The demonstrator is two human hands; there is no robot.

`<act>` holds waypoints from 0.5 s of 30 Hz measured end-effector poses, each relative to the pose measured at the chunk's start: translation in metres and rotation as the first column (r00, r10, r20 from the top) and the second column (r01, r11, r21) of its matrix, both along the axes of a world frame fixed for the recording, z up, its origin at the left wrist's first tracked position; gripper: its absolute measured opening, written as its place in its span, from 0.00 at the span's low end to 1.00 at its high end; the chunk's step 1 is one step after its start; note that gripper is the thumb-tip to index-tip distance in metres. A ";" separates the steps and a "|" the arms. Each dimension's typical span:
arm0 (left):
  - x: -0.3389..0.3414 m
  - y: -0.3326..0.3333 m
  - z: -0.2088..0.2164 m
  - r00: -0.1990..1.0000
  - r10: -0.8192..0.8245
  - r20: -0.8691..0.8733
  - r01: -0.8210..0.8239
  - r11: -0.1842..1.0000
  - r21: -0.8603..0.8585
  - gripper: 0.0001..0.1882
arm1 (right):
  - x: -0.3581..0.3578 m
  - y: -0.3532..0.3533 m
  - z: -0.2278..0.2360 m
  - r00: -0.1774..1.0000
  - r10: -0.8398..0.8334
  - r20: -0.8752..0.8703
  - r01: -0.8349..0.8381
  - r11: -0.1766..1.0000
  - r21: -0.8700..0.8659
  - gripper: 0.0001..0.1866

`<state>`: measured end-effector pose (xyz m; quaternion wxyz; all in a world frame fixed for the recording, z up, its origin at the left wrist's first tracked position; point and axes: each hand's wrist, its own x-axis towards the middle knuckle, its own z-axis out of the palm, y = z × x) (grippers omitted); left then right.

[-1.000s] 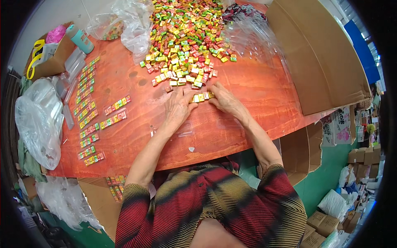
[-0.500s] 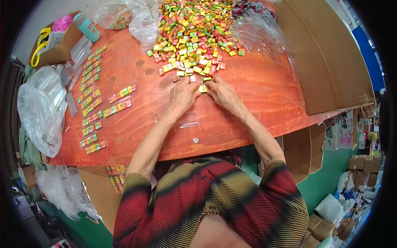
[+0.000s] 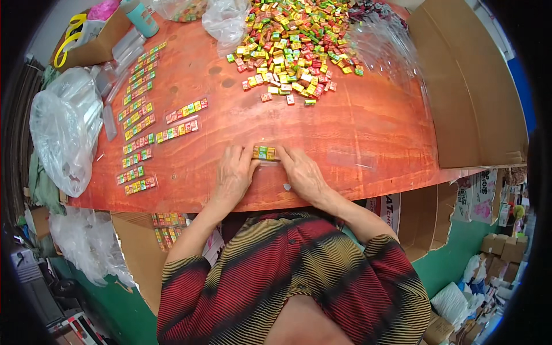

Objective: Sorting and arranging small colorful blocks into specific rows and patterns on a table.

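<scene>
Close to the table's near edge, a short row of small wrapped candy packs [image 3: 264, 152], yellow, green and red, is pinched end to end between my two hands. My left hand [image 3: 234, 174] closes on its left end, and the fingers of my right hand [image 3: 303, 175] press on the right end. A clear plastic strip shows just below the row, partly hidden by my fingers. Farther away lies a big loose heap of similar packs [image 3: 296, 52]. On the left, finished-looking rows of packs [image 3: 187, 110] lie in clear trays, with several more rows [image 3: 140, 184] beside them.
The red wooden table [image 3: 368, 121] carries everything. A clear plastic bag [image 3: 66, 132] hangs over its left side. A carton [image 3: 95, 43] and a turquoise bottle [image 3: 140, 18] stand back left. A large cardboard box [image 3: 471, 86] stands on the right, beside clear plastic sleeves [image 3: 385, 49].
Both hands have drawn back from the heap toward the table's near edge, bringing a row of packs between them. The view has shifted slightly.
</scene>
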<state>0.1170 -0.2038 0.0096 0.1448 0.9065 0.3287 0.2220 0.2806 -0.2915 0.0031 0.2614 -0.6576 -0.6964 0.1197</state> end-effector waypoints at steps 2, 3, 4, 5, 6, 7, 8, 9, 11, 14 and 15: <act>-0.005 -0.006 -0.004 0.999 0.005 -0.043 -0.001 0.997 0.076 0.24 | -0.001 -0.005 -0.001 0.997 0.038 0.067 -0.040 0.999 0.036 0.28; -0.007 -0.010 -0.006 0.997 0.010 -0.077 0.002 0.989 0.151 0.26 | -0.001 -0.006 0.001 0.993 0.048 0.108 -0.050 0.999 0.020 0.32; -0.009 -0.013 -0.008 0.994 0.017 -0.111 0.008 0.974 0.224 0.27 | -0.002 -0.007 0.002 0.987 0.058 0.148 -0.060 0.998 0.003 0.36; -0.011 -0.016 -0.011 0.994 0.020 -0.111 0.006 0.974 0.224 0.27 | -0.004 -0.008 0.001 0.987 0.061 0.148 -0.062 0.998 0.003 0.36; -0.013 -0.018 -0.014 0.990 0.025 -0.139 0.002 0.981 0.195 0.27 | -0.005 -0.009 -0.002 0.985 0.044 0.169 -0.053 0.997 0.051 0.36; -0.015 -0.019 -0.016 0.985 0.030 -0.168 -0.001 0.986 0.167 0.28 | -0.007 -0.010 -0.003 0.982 0.025 0.189 -0.045 0.994 0.099 0.37; -0.016 -0.019 -0.017 0.985 0.032 -0.168 -0.003 0.986 0.166 0.28 | -0.008 -0.011 -0.002 0.982 0.028 0.189 -0.047 0.994 0.099 0.37; -0.018 -0.019 -0.017 0.988 0.039 -0.151 -0.014 0.987 0.161 0.28 | -0.009 -0.013 -0.001 0.983 0.034 0.183 -0.054 0.993 0.109 0.33; -0.020 -0.020 -0.017 0.990 0.045 -0.135 -0.024 0.988 0.155 0.28 | -0.011 -0.013 -0.001 0.984 0.039 0.176 -0.060 0.991 0.118 0.30; -0.021 -0.022 -0.017 0.992 0.035 -0.121 -0.017 0.989 0.144 0.28 | -0.015 -0.009 -0.003 0.990 0.011 0.137 -0.033 0.986 0.162 0.24; -0.022 -0.022 -0.015 0.986 0.047 -0.163 -0.023 0.989 0.146 0.29 | -0.017 -0.008 -0.002 0.995 -0.002 0.098 -0.015 0.986 0.168 0.22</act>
